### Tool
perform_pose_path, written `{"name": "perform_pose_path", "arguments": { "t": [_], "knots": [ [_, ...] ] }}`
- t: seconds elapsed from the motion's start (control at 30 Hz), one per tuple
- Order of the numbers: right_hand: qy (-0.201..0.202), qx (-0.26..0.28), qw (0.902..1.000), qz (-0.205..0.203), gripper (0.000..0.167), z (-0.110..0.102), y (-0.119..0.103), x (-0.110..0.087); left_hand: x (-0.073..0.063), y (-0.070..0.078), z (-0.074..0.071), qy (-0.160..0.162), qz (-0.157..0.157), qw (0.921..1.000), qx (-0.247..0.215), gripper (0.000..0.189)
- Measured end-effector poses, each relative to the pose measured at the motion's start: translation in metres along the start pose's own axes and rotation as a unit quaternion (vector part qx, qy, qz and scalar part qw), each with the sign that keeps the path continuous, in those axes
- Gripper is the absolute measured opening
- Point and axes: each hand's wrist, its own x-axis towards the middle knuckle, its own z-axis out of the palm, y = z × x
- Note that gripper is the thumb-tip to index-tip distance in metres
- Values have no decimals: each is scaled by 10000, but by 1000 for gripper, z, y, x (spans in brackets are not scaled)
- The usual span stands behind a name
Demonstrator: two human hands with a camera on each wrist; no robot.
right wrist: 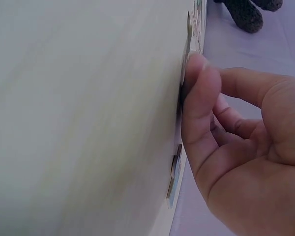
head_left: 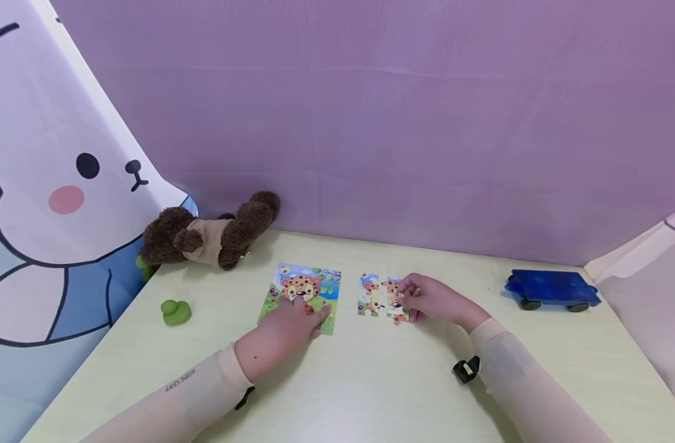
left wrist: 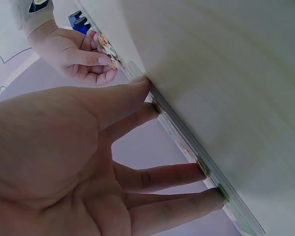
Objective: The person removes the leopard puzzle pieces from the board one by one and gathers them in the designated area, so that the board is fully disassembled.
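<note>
A picture board [head_left: 323, 286] with a spotted leopard cub lies flat on the table. My left hand [head_left: 290, 323] rests on its lower part, covering some of the picture. In the left wrist view, extended fingertips [left wrist: 189, 172] press on the board by its edge. To the right, several leopard jigsaw pieces [head_left: 369, 286] lie in two loose columns with gaps between them. My right hand [head_left: 434, 300] is at the right column, its thumb and fingers pinching a puzzle piece [left wrist: 107, 46] low over the table. Fingers hide part of that column.
A blue wheeled toy cart [head_left: 553, 288] stands at the right. At the back left lies a brown teddy bear [head_left: 243, 231], with a green toy duck [head_left: 176, 312] nearer the left edge. A purple cloth [head_left: 370, 154] hangs behind the pale table [head_left: 359, 394].
</note>
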Motion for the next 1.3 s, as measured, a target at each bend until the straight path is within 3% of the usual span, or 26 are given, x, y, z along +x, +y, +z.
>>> {"name": "perform_pose_path", "arguments": {
  "t": [0.4, 0.73, 1.13, 1.3],
  "knots": [
    [113, -373, 9992, 53, 18, 4, -5, 0, 1, -3, 2, -138, 173, 9997, 129, 49],
    [229, -403, 9987, 210, 22, 6, -7, -2, -2, -4, 2, 109, 359, 9992, 142, 45],
    [675, -778, 9947, -16, 25, -9, -15, -5, -3, -4, -3, -250, 287, 9992, -79, 68],
    [721, -660, 9950, -188, 31, -11, -28, 0, -3, -5, -2, -198, 316, 9993, -3, 70]
  ]
}}
